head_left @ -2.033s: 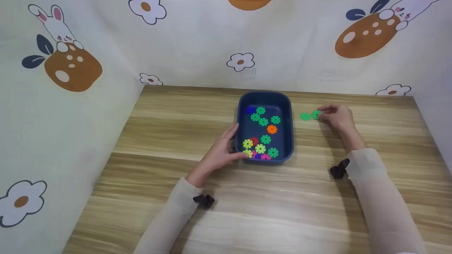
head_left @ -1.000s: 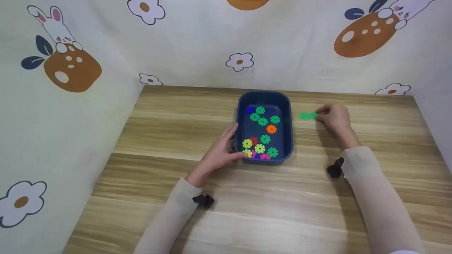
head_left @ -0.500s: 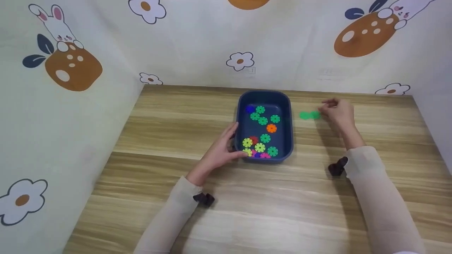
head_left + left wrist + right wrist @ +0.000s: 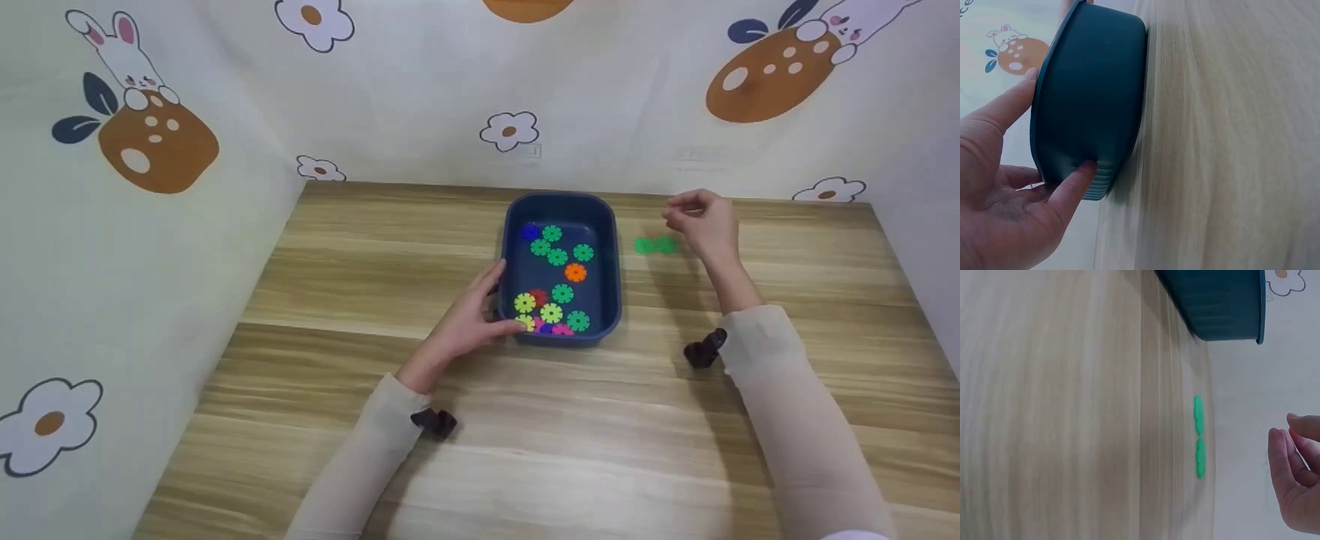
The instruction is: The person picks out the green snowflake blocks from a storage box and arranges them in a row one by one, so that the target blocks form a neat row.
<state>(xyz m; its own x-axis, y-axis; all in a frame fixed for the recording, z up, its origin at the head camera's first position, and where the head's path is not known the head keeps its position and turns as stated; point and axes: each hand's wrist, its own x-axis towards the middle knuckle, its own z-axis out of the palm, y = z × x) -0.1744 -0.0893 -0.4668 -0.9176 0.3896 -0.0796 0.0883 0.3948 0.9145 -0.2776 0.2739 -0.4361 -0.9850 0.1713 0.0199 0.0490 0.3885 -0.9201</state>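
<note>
A dark blue plastic bin (image 4: 611, 300) stands on the wooden table, holding several notched plastic discs in green, yellow, orange, red, pink and blue. My left hand (image 4: 469, 322) grips its near left corner. The thumb and fingers lie against the rim and outer wall (image 4: 1089, 84) in the left wrist view. To the right of the bin, two green notched discs (image 4: 655, 245) lie side by side on the table. Just above them hovers my right hand (image 4: 709, 225), fingers loosely bent with nothing seen between them. In the right wrist view this hand (image 4: 1300, 478) is apart from the green discs (image 4: 1199, 416).
Behind the table (image 4: 600, 435) hangs a pale backdrop (image 4: 420, 97) printed with rabbits, fruit and flowers; it also runs along the left side. A small black camera (image 4: 705, 349) sits at my right cuff, another camera (image 4: 435, 424) at my left.
My right hand has let go of the green disc it was fingering and lifted up off it. The two green discs now lie together. The left hand and bin have stayed put.
</note>
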